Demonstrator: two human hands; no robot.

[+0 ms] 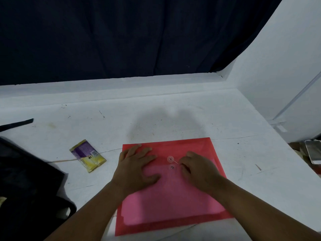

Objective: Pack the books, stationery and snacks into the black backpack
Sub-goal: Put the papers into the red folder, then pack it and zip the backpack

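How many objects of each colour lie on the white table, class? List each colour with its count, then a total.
Red: 1, the red envelope folder
Purple and yellow: 1, the snack packet
Black: 1, the black backpack
Silver: 1, the phone at the right edge
Total: 4

Left hand (137, 164) flat, fingers spread; right hand (199, 169) pinching.
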